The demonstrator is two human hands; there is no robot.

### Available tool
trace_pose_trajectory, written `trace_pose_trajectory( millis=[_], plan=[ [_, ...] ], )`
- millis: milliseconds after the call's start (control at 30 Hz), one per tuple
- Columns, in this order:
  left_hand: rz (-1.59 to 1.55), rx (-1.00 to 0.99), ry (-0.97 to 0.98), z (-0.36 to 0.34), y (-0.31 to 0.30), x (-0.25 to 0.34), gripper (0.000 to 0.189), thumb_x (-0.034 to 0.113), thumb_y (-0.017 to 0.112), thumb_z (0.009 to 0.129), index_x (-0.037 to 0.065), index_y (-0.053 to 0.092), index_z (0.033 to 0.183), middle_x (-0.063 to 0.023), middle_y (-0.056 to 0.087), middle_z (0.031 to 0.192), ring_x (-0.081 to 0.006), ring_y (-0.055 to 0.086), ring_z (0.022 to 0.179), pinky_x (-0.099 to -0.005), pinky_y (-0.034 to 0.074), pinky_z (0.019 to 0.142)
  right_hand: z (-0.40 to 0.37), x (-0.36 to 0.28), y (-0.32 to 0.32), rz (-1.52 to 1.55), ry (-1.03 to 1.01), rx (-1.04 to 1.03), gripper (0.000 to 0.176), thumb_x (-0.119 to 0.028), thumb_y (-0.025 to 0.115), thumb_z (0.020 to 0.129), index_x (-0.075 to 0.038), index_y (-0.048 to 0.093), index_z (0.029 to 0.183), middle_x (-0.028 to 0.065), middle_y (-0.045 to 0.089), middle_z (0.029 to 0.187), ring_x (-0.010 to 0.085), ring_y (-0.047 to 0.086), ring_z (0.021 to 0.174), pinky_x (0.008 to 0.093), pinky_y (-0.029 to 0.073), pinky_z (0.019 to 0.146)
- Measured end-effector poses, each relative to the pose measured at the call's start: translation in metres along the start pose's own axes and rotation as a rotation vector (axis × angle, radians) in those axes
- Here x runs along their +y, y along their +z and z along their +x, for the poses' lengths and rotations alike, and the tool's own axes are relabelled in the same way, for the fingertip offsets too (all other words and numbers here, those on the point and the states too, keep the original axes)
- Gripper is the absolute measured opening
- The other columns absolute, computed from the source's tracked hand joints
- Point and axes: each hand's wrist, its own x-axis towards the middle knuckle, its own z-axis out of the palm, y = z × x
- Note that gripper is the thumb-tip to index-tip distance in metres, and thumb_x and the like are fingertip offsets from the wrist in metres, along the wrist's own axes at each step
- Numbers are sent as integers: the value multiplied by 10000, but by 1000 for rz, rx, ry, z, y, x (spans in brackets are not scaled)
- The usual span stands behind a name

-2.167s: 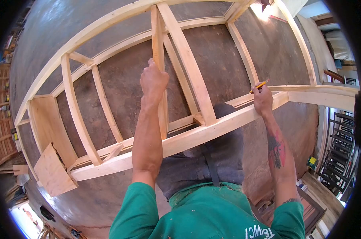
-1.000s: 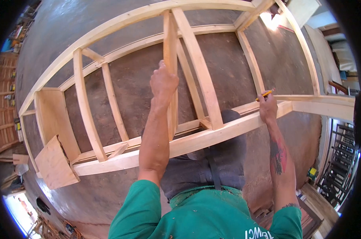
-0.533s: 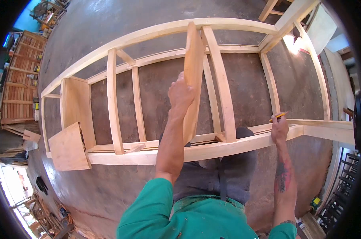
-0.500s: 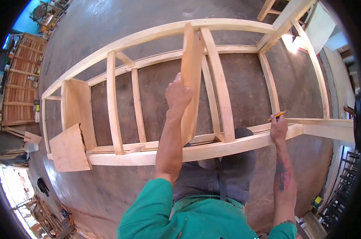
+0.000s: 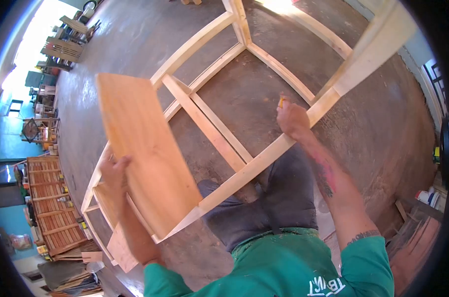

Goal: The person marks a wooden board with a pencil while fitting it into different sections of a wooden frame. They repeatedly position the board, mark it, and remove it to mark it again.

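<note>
My left hand is closed on the left edge of a wide, flat wooden board. The board stands tilted across the wooden frame, its broad face toward me and its lower end at the near rail. Between the fingers of my right hand is a yellow pencil, mostly covered by the hand. That hand is just beyond the near rail, with the wrist crossing over it. A crosspiece spans the frame between my hands.
A smaller piece of board leans at the frame's lower left. A slatted wooden panel stands by the blue wall. Chairs are at the far left. A thick beam rises at the right. Concrete floor surrounds the frame.
My view has turned to the right. The board, nearly edge-on before, now shows its broad face. The pencil is still in my right hand, and my left hand still grips the board.
</note>
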Motion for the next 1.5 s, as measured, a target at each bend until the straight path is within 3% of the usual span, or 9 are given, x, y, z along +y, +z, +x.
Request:
trace_pose_trajectory(
  millis=[200,367,567,733,833,933,1167,1300,1500],
  plan=[
    [-4,55,114,-51,-43,149,587,107,680,737,-68,549,1282,-144,693,1029,-200,673,884,-297,538,791,4,2,-2,25,-49,-50,386,-271,499,946,-40,502,1255,229,692,870,407,678,845,506,529,763],
    [-47,44,102,-44,-14,188,513,125,681,705,-70,622,1176,-136,703,954,-189,674,783,-280,533,711,4,10,7,238,-74,139,301,-277,499,952,-61,521,1160,237,686,869,427,666,843,530,515,756],
    [-117,-5,-70,5,101,148,187,94,701,660,-23,685,806,-129,671,742,-204,641,632,-333,519,589,-7,10,5,559,-86,378,279,-320,495,974,-72,511,1102,259,666,899,481,625,871,567,467,737],
    [117,46,-4,69,194,94,198,143,705,642,-36,623,659,-179,655,703,-272,651,652,-405,503,618,-9,8,1,606,-63,332,260,-302,495,983,-62,510,1084,266,660,920,487,622,878,559,472,739],
    [93,16,2,95,215,84,171,122,729,616,-19,638,585,-97,595,548,-208,568,504,-383,461,514,-10,6,-3,578,-51,308,254,-294,492,987,-61,511,1084,258,664,914,483,627,874,552,480,722],
    [238,-41,-67,108,224,102,234,140,667,641,-85,662,705,-257,678,753,-344,695,752,-434,534,713,-13,5,-1,550,-45,300,251,-293,489,990,-60,511,1083,254,666,909,481,631,870,548,486,712],
    [370,-29,-2,117,249,132,330,129,610,696,-134,659,889,-312,678,949,-405,692,911,-443,535,796,-10,4,1,462,-10,264,239,-287,502,985,-71,498,1088,252,669,861,482,639,833,549,492,688],
    [334,17,1,118,244,127,353,131,604,689,-135,650,918,-312,679,955,-403,696,892,-450,539,779,-8,6,4,481,-58,292,237,-288,508,982,-78,494,1091,253,667,846,484,639,825,550,493,684],
    [18,-232,2,146,216,76,208,135,665,641,-72,662,654,-167,614,625,-236,655,625,-359,511,594,-5,15,10,461,-76,336,240,-287,509,982,-69,496,1082,250,666,843,475,642,824,540,495,676]
  ],
)
